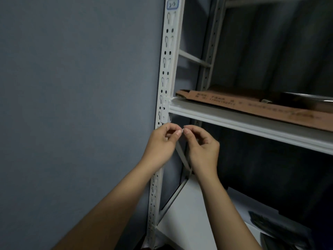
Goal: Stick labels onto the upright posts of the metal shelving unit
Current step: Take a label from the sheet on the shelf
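At the frame's centre, just below the shelf (234, 121), both hands, left hand (161, 143) and right hand (201, 143), pinch a tiny white label (182, 131) beside the upright post (166, 69). It looks light, flimsy and sticky; best held by its edges.

dim light | soft blur | edges bowed | shelf interior shadowed

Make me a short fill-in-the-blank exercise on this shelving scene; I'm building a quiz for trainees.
1. Both hands pinch a small white ____ between their fingertips.
2. The label already stuck on the front post sits near the post's ____ end.
3. The flat cardboard lies on the ____ of the two visible shelves.

Missing words: label; top; upper
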Demonstrator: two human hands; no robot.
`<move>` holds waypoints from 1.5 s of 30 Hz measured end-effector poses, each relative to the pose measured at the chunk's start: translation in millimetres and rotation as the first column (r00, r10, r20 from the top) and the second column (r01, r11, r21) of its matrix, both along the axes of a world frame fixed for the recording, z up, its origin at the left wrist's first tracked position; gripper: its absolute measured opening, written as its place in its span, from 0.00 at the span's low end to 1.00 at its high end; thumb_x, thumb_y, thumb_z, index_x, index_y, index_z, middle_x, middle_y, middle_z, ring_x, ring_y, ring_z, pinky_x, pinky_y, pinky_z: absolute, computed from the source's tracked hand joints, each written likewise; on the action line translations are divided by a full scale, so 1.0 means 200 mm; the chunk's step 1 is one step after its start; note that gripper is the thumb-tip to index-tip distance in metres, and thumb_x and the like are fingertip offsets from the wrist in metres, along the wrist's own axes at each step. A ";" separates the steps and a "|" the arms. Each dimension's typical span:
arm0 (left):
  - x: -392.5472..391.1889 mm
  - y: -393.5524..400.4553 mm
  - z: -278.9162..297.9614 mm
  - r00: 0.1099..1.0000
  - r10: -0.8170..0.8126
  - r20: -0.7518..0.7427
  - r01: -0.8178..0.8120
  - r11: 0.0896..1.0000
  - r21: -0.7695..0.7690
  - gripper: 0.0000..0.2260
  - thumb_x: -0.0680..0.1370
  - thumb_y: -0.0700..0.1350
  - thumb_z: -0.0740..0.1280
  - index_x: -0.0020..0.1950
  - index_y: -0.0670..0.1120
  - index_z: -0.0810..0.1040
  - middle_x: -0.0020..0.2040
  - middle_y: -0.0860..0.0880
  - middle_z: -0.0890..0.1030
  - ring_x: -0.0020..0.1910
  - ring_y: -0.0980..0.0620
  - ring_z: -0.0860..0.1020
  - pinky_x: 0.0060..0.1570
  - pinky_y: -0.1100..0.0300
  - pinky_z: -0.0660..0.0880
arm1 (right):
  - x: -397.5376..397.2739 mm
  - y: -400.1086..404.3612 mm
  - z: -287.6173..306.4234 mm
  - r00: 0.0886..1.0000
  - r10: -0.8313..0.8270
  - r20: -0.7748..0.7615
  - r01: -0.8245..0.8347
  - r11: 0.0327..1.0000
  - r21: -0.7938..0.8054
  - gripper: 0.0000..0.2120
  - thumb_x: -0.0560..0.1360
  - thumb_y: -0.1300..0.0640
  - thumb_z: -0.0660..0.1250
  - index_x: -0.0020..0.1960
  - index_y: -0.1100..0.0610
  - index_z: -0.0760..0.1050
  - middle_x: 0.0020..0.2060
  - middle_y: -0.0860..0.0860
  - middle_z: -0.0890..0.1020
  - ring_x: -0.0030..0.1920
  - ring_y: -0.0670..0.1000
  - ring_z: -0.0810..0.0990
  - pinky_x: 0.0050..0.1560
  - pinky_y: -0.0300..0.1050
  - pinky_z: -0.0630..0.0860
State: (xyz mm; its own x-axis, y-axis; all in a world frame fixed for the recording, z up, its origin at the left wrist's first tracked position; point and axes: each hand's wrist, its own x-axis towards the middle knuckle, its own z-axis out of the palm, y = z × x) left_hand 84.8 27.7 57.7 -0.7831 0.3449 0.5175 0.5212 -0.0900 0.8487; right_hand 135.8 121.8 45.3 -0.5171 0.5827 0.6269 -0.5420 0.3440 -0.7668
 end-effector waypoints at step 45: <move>0.43 1.08 0.80 0.964 -0.122 -0.237 0.071 0.974 -0.213 0.06 0.78 0.45 0.65 0.43 0.51 0.79 0.53 0.52 0.81 0.54 0.54 0.76 0.48 0.62 0.68 | 0.58 1.32 1.00 0.289 -0.841 0.457 0.275 0.530 0.802 0.10 0.75 0.64 0.66 0.55 0.63 0.79 0.54 0.59 0.80 0.54 0.59 0.79 0.53 0.48 0.77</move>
